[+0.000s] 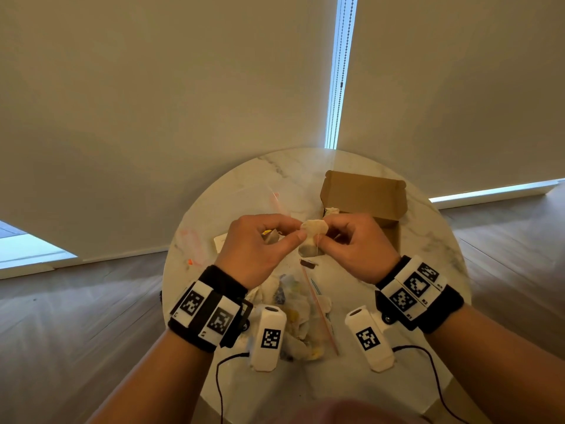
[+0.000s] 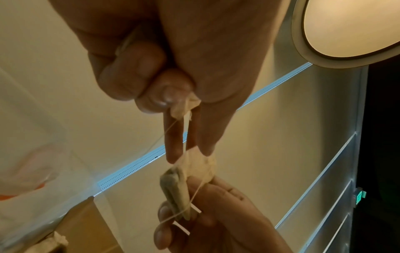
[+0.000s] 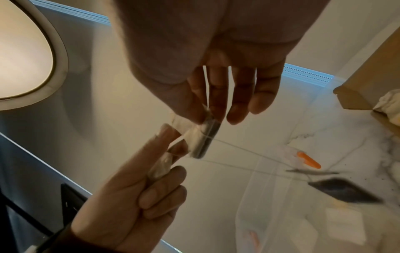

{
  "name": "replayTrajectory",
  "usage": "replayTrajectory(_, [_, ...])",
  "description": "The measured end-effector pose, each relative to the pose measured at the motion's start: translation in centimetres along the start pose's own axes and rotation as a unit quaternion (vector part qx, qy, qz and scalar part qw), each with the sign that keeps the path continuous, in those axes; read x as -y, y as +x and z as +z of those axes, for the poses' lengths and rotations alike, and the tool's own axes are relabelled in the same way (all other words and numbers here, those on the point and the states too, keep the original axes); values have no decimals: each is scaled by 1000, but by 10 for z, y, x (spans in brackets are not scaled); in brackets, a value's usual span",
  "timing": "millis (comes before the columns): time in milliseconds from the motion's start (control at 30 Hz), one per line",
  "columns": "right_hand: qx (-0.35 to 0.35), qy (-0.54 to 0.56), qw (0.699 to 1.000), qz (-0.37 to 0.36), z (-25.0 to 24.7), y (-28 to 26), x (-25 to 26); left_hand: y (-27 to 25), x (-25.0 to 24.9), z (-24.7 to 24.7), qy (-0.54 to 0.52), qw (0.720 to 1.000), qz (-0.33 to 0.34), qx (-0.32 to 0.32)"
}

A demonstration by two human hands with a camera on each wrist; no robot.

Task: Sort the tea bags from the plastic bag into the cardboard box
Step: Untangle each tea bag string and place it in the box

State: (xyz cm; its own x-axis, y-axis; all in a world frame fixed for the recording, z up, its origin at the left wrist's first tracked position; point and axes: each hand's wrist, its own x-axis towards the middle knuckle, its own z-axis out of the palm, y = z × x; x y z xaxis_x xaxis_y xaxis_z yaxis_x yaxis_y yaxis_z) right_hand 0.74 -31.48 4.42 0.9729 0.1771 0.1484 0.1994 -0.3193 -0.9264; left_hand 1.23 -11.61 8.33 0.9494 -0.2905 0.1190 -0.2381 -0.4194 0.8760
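Note:
Both hands are raised over the round marble table [image 1: 428, 240], holding tea bags joined by tangled string. My left hand [image 1: 298, 231] pinches the edge of a pale tea bag [image 1: 313, 232] and keeps a second tea bag [image 1: 272, 237] curled in its palm. My right hand [image 1: 325, 235] pinches the same pale tea bag [image 3: 205, 137] from the other side. A thin string [image 2: 194, 193] loops round that bag, and a dark tag [image 1: 307, 264] dangles below. The open cardboard box [image 1: 363, 197] stands behind the right hand, with one tea bag [image 1: 331, 211] inside. The clear plastic bag [image 1: 293, 316] of tea bags lies under my wrists.
A second clear plastic bag with an orange zip [image 1: 244, 203] lies at the table's back left. An orange slider [image 3: 308, 160] rests on the marble. Wrist camera cables [image 1: 220, 377] hang off the front edge. Wooden floor surrounds the table.

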Motion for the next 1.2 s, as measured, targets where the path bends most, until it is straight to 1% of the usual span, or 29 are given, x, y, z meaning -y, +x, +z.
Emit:
replayTrajectory(100, [5, 5, 1000, 4, 1, -2, -1, 5, 1, 2, -7, 1000, 6, 3])
replayTrajectory(200, [16, 54, 998, 22, 1, -4, -5, 8, 3, 3, -5, 1000, 13, 3])
replayTrajectory(300, [80, 98, 990, 55, 1, -9, -10, 12, 2, 2, -17, 1000, 8, -8])
replayTrajectory(367, [120, 96, 986, 70, 2, -14, -13, 14, 2, 1, -14, 1000, 5, -14])
replayTrajectory(400, [128, 96, 984, 79, 3, -15, -15, 15, 2, 1, -15, 1000, 2, -16])
replayTrajectory(467, [135, 108, 981, 87, 4, -17, -18, 16, 4, 1, -20, 1000, -6, -19])
replayTrajectory(600, [134, 108, 982, 77, 8, -17, -19, 17, 5, 1, -30, 999, -15, -19])
replayTrajectory(700, [142, 134, 975, 108, 12, -17, -21, 18, 5, 2, -36, 999, -23, -15])
replayTrajectory(833, [162, 162, 965, 127, 17, -20, -23, 21, 8, 4, -59, 997, -40, -14])
replayTrajectory(1033, [196, 127, 963, 134, 19, -23, -24, 23, 11, 7, -92, 994, -50, -17])
replayTrajectory(1200, [208, 94, 963, 145, 19, -29, -27, 23, 12, 7, -104, 992, -67, -19])
